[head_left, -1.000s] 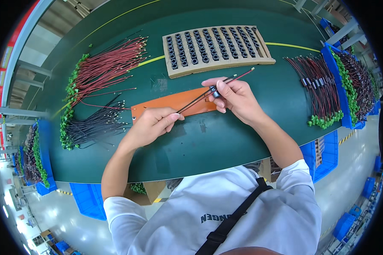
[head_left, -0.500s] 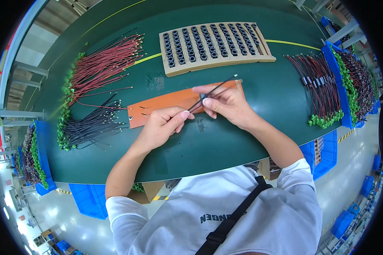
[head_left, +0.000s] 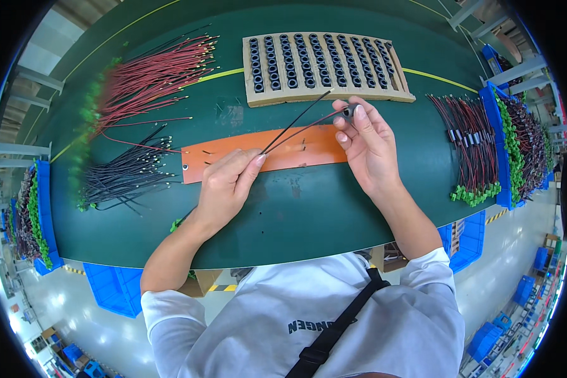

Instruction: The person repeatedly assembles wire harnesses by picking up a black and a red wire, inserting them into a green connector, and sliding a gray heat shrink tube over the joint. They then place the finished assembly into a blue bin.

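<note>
Between thumb and fingers, my left hand [head_left: 228, 181] grips a pair of thin wires [head_left: 295, 123], one black and one dark reddish, which fan out up and to the right. My right hand [head_left: 373, 151] pinches a small black ring [head_left: 348, 112] by its edge, its hole partly showing. The reddish wire's tip meets the ring; whether it passes through I cannot tell. The black wire's end stands free to the left of the ring. A green connector [head_left: 176, 224] shows beside my left wrist. Beneath both hands lies an orange strip [head_left: 321, 143] with small slots.
A cardboard tray [head_left: 327, 96] with rows of black rings lies beyond the strip. To the left are red wires [head_left: 164, 66] and black wires [head_left: 127, 171] with green connectors. On the right are wires with grey sleeves [head_left: 472, 142] and a blue bin [head_left: 499, 148].
My right hand has moved right and up, away from my left, and the ring now shows clearly in its fingers. The wires have spread apart.
</note>
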`<action>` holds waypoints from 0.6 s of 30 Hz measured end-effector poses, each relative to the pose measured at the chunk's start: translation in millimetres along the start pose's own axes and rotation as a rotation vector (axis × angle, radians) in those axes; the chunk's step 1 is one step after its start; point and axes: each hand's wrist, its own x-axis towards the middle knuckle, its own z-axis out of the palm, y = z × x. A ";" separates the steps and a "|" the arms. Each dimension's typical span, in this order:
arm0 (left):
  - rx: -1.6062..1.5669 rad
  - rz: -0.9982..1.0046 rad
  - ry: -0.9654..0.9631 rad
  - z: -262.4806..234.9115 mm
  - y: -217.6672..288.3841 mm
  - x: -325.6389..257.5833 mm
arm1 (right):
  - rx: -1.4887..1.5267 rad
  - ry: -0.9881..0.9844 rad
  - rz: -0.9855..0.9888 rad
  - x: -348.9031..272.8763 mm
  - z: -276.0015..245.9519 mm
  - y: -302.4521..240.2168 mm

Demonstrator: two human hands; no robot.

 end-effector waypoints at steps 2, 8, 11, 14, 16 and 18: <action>0.019 0.011 0.011 -0.7 1.1 1.3 | 0.026 -0.016 0.012 -0.2 -2.3 2.4; 0.056 0.035 -0.042 1.7 1.5 -1.2 | 0.040 -0.001 0.002 1.5 -1.1 1.7; 0.044 0.025 -0.080 0.5 4.0 -0.2 | 0.014 -0.010 0.001 2.7 -2.7 0.2; 0.040 0.017 -0.098 -0.3 3.1 -0.4 | -0.021 -0.008 -0.015 2.0 -3.2 1.5; 0.032 0.013 -0.100 -0.6 2.8 -0.4 | -0.054 -0.038 -0.037 1.8 -3.7 0.1; 0.020 0.008 -0.097 -1.4 3.7 0.5 | -0.095 -0.063 -0.054 2.0 -4.1 -1.4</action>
